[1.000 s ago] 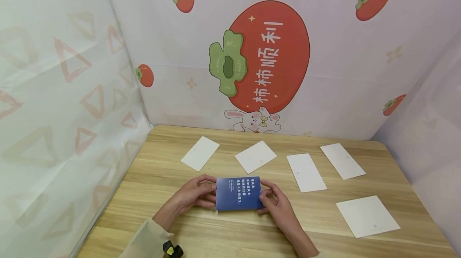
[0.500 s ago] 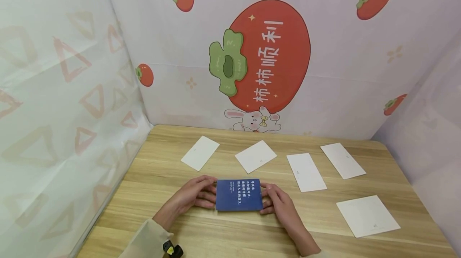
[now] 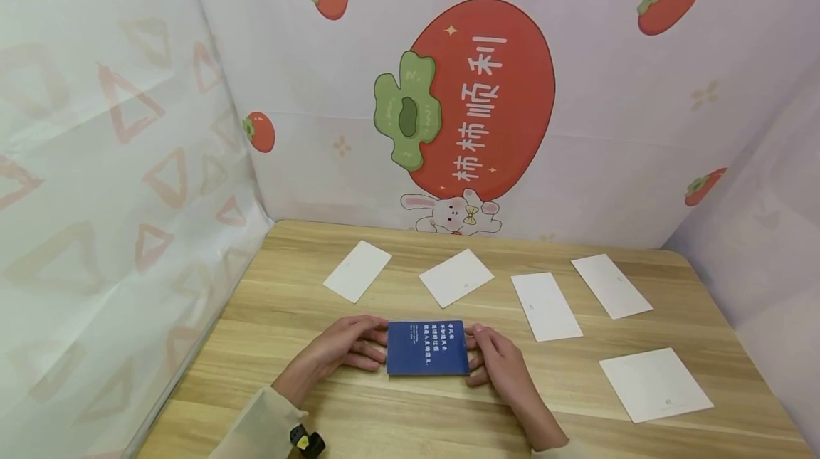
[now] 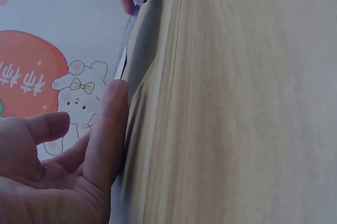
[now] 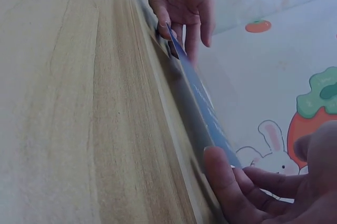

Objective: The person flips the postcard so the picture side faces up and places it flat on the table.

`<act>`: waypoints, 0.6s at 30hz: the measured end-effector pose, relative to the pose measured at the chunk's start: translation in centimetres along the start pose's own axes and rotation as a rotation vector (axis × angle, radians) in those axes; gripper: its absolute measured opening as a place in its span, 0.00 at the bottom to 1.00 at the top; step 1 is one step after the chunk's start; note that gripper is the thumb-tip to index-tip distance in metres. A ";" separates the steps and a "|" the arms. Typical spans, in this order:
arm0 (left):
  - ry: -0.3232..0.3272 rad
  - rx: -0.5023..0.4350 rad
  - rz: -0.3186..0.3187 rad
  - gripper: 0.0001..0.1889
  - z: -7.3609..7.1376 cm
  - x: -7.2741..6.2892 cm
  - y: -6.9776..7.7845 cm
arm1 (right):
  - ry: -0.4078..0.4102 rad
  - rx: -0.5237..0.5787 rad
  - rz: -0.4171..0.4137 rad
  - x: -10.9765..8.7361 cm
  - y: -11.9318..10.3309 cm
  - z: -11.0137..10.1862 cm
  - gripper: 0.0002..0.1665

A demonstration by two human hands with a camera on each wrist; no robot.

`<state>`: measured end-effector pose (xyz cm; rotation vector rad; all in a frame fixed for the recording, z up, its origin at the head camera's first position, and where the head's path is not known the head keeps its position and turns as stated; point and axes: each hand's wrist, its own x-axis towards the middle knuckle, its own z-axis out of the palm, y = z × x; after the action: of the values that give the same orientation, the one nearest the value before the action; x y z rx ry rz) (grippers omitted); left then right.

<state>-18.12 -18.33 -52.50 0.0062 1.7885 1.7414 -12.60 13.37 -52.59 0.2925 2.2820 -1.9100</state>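
Note:
A flat blue card with white printed characters lies between my two hands, its printed face up in the head view. Straight fingers of my left hand touch its left edge; the thumb stands apart from it in the left wrist view. At the opposite end, fingertips of my right hand meet the edge, the thumb off the printed face. Seen edge-on in the right wrist view, the blue card looks thin, with the fingers at its ends. Whether its underside touches the table, I cannot tell.
Several white cards lie spread on the wooden table: one at the back left, one at the back centre, others toward the right, such as the front right card. Printed cloth walls stand behind and at the sides.
My right thumb has come off the blue card's face, and that hand has drawn slightly outward. The card's far edge sits slightly nearer to me. The white cards lie as before.

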 end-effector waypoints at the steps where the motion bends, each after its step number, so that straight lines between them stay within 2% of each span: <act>1: 0.002 0.006 -0.002 0.29 0.0 0.0 0.0 | 0.004 -0.010 -0.001 0.0 -0.1 0.0 0.29; 9: 0.036 0.033 -0.010 0.30 -0.1 -0.2 0.5 | 0.026 -0.103 -0.022 -0.3 -0.7 0.1 0.25; 18: 0.041 0.027 0.003 0.30 -0.7 -0.5 0.7 | 0.025 -0.126 -0.020 -0.8 -1.2 -0.2 0.23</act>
<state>-18.28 -19.05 -51.71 -0.0155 1.8418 1.7314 -12.17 13.33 -51.20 0.2801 2.4177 -1.7708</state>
